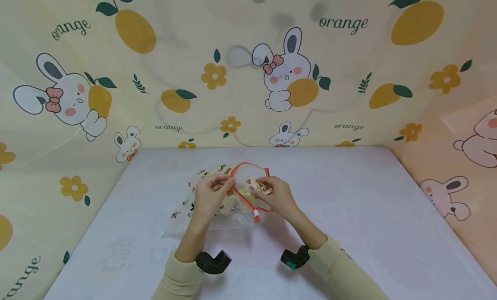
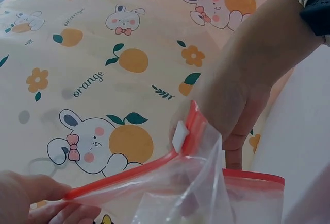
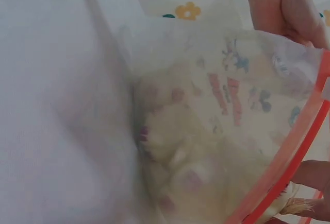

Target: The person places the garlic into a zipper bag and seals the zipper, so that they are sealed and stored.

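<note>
Left grip [image 1: 211,195] pinches the bag [image 1: 229,219] by its red rim [image 1: 244,199] at 9 o'clock, right grip [image 1: 277,197] holds a pale item [image 1: 251,183] at the bag's opening from 3 o'clock; bagging appears in hand, so the next move likely calls for release inside.

L grip [image 2: 36,195] pinches clr bag [image 2: 203,180] @ red edge [image 2: 124,175].

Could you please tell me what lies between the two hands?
The head view shows, between the left hand and right hand, the red rim of a clear bag and a pale item with purple marks.
</note>
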`<state>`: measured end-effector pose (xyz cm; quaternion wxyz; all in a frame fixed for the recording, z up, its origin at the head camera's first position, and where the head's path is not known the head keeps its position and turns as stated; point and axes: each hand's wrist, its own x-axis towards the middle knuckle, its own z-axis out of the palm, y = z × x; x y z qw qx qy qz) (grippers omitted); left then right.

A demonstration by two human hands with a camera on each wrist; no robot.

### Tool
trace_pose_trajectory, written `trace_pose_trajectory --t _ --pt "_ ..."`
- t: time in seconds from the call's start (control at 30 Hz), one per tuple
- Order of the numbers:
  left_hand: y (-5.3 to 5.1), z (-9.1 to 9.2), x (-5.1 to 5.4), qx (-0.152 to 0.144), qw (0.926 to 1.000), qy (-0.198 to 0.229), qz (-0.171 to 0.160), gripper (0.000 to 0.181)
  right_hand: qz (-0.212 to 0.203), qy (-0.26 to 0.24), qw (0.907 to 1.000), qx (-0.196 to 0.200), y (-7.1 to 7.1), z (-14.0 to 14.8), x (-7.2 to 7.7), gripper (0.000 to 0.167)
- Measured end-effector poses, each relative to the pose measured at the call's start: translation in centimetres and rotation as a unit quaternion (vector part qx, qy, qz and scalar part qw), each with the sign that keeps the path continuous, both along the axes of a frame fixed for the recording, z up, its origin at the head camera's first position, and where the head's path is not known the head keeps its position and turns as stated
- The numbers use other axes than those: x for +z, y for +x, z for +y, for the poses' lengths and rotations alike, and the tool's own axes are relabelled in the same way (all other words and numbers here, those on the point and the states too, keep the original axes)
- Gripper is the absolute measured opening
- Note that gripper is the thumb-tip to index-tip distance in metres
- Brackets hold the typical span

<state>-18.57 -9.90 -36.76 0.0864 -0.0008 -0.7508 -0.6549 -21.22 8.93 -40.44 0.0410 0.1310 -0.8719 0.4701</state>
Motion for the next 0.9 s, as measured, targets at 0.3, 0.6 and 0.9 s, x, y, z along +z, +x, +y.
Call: trace_pose_trajectory --t 0.3,0.6,0.9 --pt "0.0 -0.1 0.0 0.001 1.0 -0.006 -0.006 0.018 -0.019 -0.036 0.9982 0.044 0.5 0.4 0.1 0.04" --pt "-0.1 -0.2 0.0 0.001 1.0 0.0 0.003 0.018 -0.014 -0.058 0.9982 -0.005 1.1 2.7 -0.9 0.03" --pt "-0.2 -0.3 -0.2 -0.009 0.9999 0.003 0.009 0.018 -0.053 -0.05 0.9952 -0.066 1.1 4.6 -3.1 0.022"
